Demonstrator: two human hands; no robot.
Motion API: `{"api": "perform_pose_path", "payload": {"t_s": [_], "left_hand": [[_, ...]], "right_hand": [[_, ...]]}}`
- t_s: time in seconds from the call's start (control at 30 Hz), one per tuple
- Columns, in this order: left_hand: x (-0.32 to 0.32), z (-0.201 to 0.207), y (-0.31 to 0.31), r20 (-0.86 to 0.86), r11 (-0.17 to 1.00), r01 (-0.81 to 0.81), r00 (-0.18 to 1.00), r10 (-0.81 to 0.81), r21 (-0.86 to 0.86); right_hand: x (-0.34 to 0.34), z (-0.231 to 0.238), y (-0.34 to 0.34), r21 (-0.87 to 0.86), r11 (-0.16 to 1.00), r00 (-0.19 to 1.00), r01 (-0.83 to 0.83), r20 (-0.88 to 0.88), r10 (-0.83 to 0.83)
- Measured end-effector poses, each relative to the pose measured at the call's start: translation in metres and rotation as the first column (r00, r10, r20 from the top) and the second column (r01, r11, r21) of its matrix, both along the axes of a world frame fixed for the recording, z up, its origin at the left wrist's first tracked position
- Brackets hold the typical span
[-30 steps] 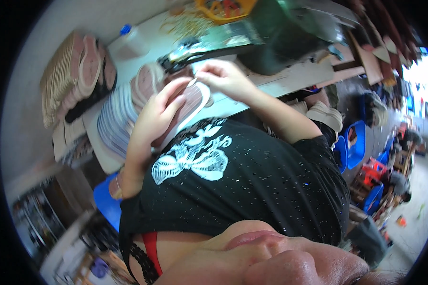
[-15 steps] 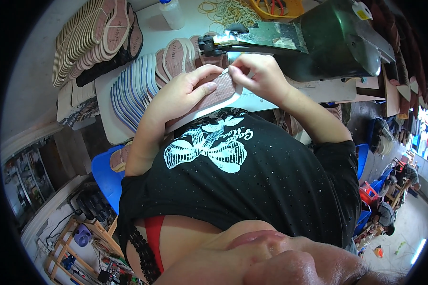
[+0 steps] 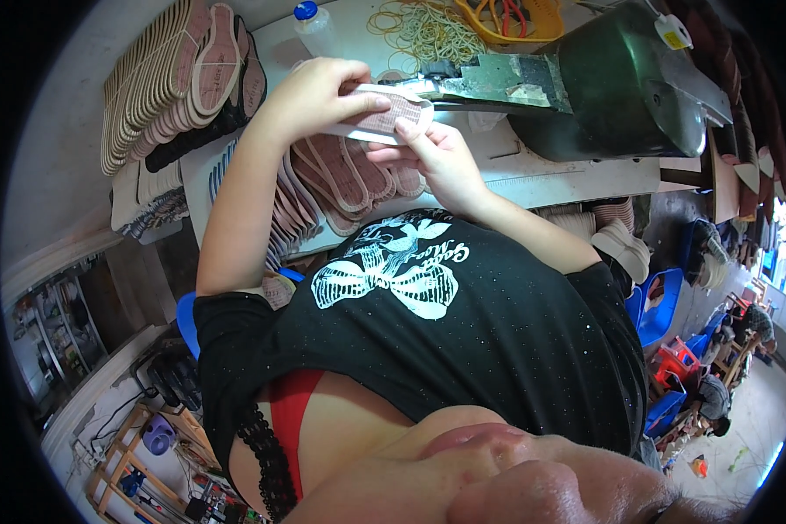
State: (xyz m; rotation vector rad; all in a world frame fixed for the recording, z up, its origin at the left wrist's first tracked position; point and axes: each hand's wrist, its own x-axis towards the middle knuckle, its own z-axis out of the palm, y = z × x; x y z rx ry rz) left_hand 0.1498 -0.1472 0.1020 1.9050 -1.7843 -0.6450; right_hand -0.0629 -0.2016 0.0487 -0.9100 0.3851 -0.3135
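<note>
Both my hands hold a pinkish insole with a white edge (image 3: 403, 107), lifted above the white table at the front end of a green sewing machine (image 3: 620, 92). My left hand (image 3: 327, 96) grips its left part, thumb on top. At the rounded right end, my right hand (image 3: 437, 162) has its thumb on the upper face and its fingers underneath. The insole's left end is hidden behind my left hand. A row of similar pink insoles (image 3: 351, 179) lies on the table below the hands. The machine's narrow arm (image 3: 498, 80) reaches in just behind the held piece.
Tied stacks of insoles (image 3: 153, 87) stand at the upper left. A blue-capped bottle (image 3: 317, 33), a heap of rubber bands (image 3: 424, 37) and a yellow basket (image 3: 508, 33) are along the far side. Blue chairs (image 3: 657, 306) stand at the right; people work further off.
The insole and both hands have moved away from my body, up toward the machine's arm. My right hand has gone from pinching the insole's tip to holding its end from below.
</note>
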Motion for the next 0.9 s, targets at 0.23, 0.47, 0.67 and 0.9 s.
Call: {"api": "perform_pose_path", "payload": {"t_s": [0.23,0.47,0.67,0.9], "left_hand": [[0.023,-0.008,-0.049,-0.333,0.975,0.104,0.942,-0.033,0.198],[0.02,-0.013,-0.051,-0.341,0.941,0.049,0.937,0.072,0.334],[0.008,-0.024,-0.032,-0.388,0.941,-0.066,0.9,0.2,0.332],[-0.01,-0.019,-0.019,-0.465,0.895,-0.136,0.816,0.344,0.425]], "right_hand": [[0.015,0.007,-0.017,0.03,0.998,0.992,0.057,-0.119,-0.053],[0.013,0.014,-0.027,0.075,0.993,0.988,0.094,-0.132,-0.084],[0.014,0.015,-0.029,0.079,0.988,0.987,0.131,-0.101,-0.123],[0.009,0.005,-0.029,0.011,0.988,0.98,0.155,-0.129,-0.152]]}}
